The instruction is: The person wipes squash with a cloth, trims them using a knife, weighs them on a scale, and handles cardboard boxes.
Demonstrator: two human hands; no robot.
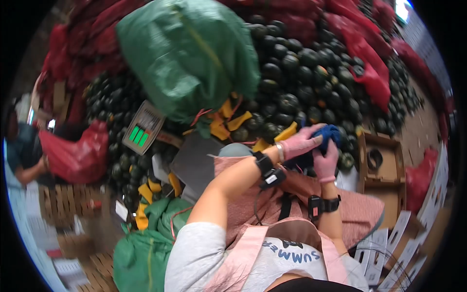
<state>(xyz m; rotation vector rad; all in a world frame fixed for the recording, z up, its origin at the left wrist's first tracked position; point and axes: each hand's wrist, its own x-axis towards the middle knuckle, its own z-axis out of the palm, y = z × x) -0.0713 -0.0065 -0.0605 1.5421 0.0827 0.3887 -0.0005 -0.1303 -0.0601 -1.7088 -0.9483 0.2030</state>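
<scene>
A co-worker (30, 173), cut off, is beside a red sack (75, 155). The left hand (299, 144) holds a blurred blue cloth (329, 134) near dark squashes (289, 103), right hand (326, 163) too, fingers partly hidden; anything underneath is unclear.

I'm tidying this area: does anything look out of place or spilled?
Possibly: yellow pieces lie scattered near the large green sack and the lower-left green bag, in no order, like litter beside dark squash. What they are is unclear.
</scene>
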